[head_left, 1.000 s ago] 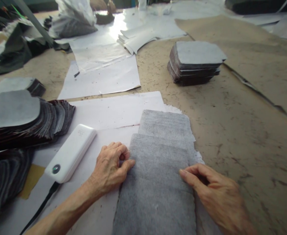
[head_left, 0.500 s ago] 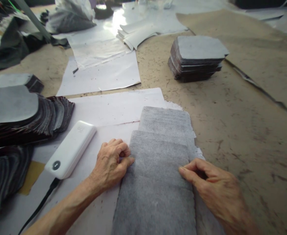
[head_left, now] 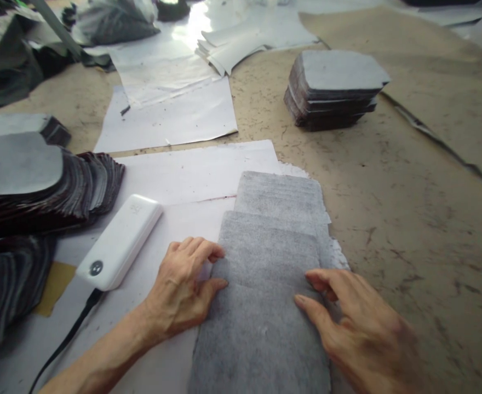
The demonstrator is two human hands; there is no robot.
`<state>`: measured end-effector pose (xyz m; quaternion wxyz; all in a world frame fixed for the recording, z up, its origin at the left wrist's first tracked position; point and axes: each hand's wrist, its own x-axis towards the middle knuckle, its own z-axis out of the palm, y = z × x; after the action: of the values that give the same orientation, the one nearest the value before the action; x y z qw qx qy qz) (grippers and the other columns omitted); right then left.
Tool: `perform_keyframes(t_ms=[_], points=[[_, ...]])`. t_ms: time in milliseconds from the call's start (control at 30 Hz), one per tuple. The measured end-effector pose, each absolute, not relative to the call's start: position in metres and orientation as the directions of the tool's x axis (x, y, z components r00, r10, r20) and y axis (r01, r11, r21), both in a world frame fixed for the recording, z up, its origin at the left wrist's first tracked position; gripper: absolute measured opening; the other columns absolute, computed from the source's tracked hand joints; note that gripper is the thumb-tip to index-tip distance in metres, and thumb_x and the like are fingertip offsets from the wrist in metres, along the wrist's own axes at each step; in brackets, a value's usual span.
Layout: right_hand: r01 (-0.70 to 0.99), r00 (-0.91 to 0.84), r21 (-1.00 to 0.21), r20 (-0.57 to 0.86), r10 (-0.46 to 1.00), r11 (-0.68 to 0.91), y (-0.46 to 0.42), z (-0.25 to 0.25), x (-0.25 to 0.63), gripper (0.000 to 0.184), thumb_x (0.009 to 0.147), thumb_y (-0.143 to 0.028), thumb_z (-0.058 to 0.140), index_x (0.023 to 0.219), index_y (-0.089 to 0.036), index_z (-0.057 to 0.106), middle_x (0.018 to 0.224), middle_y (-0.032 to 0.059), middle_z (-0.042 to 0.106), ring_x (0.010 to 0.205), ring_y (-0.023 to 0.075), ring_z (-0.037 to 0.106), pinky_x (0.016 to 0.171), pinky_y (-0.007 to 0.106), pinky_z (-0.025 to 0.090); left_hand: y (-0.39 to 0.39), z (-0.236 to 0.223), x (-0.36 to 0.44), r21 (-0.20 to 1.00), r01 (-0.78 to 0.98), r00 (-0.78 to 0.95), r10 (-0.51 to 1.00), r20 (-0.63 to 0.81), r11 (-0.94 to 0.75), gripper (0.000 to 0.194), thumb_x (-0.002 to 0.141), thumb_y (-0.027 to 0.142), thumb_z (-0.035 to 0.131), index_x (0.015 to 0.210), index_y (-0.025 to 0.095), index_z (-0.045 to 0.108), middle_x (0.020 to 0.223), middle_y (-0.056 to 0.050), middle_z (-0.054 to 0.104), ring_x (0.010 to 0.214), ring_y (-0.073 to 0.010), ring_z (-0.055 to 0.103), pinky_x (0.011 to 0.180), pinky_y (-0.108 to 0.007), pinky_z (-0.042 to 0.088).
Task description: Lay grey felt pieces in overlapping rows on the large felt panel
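Overlapping grey fabric pieces [head_left: 265, 306] lie in a staggered row in front of me, running away over white paper. At their left edge is my left hand [head_left: 187, 279], its thumb and index finger apart and the thumb tip touching the fabric's border. My right hand [head_left: 356, 317] is at the opposite edge. Its thumb rests on or just over the top piece, and its forefinger is spread away from the thumb. Neither hand pinches anything. How many layers lie under the top piece cannot be seen.
A white power bank [head_left: 121, 241] with a black cable [head_left: 66, 339] lies left of my left hand. Stacks of cut dark pieces [head_left: 97, 180] stand at the left. Another stack [head_left: 335, 90] sits at the far right. White paper sheets [head_left: 171, 120] cover part of the table behind.
Both hands have loosened from a pinch at the fabric edges; thumbs and forefingers are now apart. The view has shifted slightly, so the scene sits a little higher.
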<state>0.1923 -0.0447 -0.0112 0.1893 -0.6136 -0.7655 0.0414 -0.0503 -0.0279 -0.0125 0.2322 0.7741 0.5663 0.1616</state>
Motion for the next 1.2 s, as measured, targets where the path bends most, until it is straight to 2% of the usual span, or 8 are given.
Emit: perform_keyframes(t_ms=[100, 200, 333, 533, 867, 1000, 1100, 1200], points=[[0.939, -0.055, -0.329, 0.152, 0.987, 0.103, -0.044, -0.011, 0.190, 0.019, 0.073, -0.041, 0.052, 0.072, -0.022, 0.055, 0.059, -0.0021, 0.056, 0.053, 0.0138, 0.055, 0.044, 0.024, 0.041, -0.022, -0.006, -0.048, 0.544, 0.825, 0.258, 0.958, -0.122, -0.153, 0.023, 0.067, 0.022, 0.061, 0.085, 0.020, 0.048, 0.074, 0.002, 0.053, 0.073, -0.0158, 0.048, 0.070, -0.034, 0.032], [0.915, 0.062, -0.401, 0.042, 0.997, -0.040, -0.045, -0.010, 0.191, 0.025, 0.066, -0.047, 0.056, 0.064, -0.023, 0.055, 0.052, -0.0037, 0.052, 0.046, 0.0123, 0.051, 0.042, 0.023, 0.039, -0.017, -0.001, -0.046, 0.508, 0.858, 0.211, 0.954, -0.213, -0.076, 0.020, 0.063, 0.024, 0.064, 0.073, 0.019, 0.047, 0.070, 0.003, 0.052, 0.068, -0.0146, 0.046, 0.067, -0.033, 0.031], [0.818, 0.155, -0.531, -0.165, 0.974, -0.220, -0.046, -0.010, 0.194, 0.028, 0.067, -0.050, 0.053, 0.064, -0.022, 0.057, 0.045, -0.0050, 0.048, 0.039, 0.0100, 0.047, 0.039, 0.021, 0.037, -0.016, -0.004, -0.046, 0.507, 0.859, 0.205, 0.953, -0.222, -0.067, 0.016, 0.069, 0.030, 0.059, 0.068, 0.018, 0.048, 0.064, 0.004, 0.050, 0.065, -0.0138, 0.044, 0.066, -0.032, 0.029], [0.813, 0.138, -0.527, -0.240, 0.961, -0.248, -0.039, -0.007, 0.195, 0.033, 0.068, -0.050, 0.050, 0.053, -0.021, 0.054, 0.040, -0.0053, 0.042, 0.036, 0.0085, 0.040, 0.037, 0.020, 0.031, -0.018, -0.010, -0.049, 0.565, 0.823, 0.207, 0.957, -0.201, -0.060, 0.017, 0.076, 0.030, 0.053, 0.064, 0.018, 0.048, 0.061, 0.004, 0.050, 0.063, -0.0129, 0.044, 0.068, -0.032, 0.029], [0.778, 0.105, -0.598, -0.179, 0.978, -0.193, -0.036, -0.003, 0.192, 0.032, 0.070, -0.041, 0.050, 0.046, -0.020, 0.051, 0.039, -0.0052, 0.042, 0.034, 0.0075, 0.040, 0.035, 0.018, 0.030, -0.014, -0.006, -0.046, 0.593, 0.805, 0.189, 0.953, -0.235, -0.014, 0.019, 0.074, 0.027, 0.049, 0.058, 0.018, 0.047, 0.058, 0.004, 0.051, 0.062, -0.0128, 0.045, 0.069, -0.033, 0.029], [0.816, 0.057, -0.564, -0.142, 0.988, -0.128, -0.037, -0.006, 0.192, 0.031, 0.072, -0.040, 0.051, 0.048, -0.020, 0.050, 0.041, -0.0049, 0.046, 0.036, 0.0087, 0.044, 0.036, 0.019, 0.032, -0.016, -0.008, -0.045, 0.578, 0.814, 0.214, 0.954, -0.212, -0.054, 0.018, 0.075, 0.026, 0.049, 0.058, 0.018, 0.046, 0.058, 0.004, 0.050, 0.061, -0.0128, 0.046, 0.068, -0.034, 0.031], [0.898, 0.076, -0.438, 0.056, 0.996, -0.044, -0.045, -0.008, 0.192, 0.024, 0.074, -0.040, 0.051, 0.060, -0.020, 0.054, 0.049, -0.0031, 0.051, 0.043, 0.0115, 0.050, 0.041, 0.022, 0.037, -0.023, -0.009, -0.046, 0.570, 0.820, 0.146, 0.984, -0.105, -0.060, 0.007, 0.073, 0.025, 0.054, 0.072, 0.020, 0.050, 0.065, 0.003, 0.051, 0.063, -0.0134, 0.046, 0.065, -0.032, 0.035], [0.937, -0.026, -0.327, 0.294, 0.955, 0.126, -0.053, -0.005, 0.194, 0.015, 0.078, -0.033, 0.050, 0.081, -0.018, 0.056, 0.069, 0.0017, 0.059, 0.063, 0.0153, 0.057, 0.058, 0.027, 0.045, -0.034, -0.009, -0.048, 0.580, 0.794, 0.139, 0.984, 0.115, -0.180, 0.019, 0.075, 0.023, 0.056, 0.093, 0.020, 0.050, 0.078, -0.001, 0.054, 0.072, -0.0153, 0.048, 0.067, -0.031, 0.038]])
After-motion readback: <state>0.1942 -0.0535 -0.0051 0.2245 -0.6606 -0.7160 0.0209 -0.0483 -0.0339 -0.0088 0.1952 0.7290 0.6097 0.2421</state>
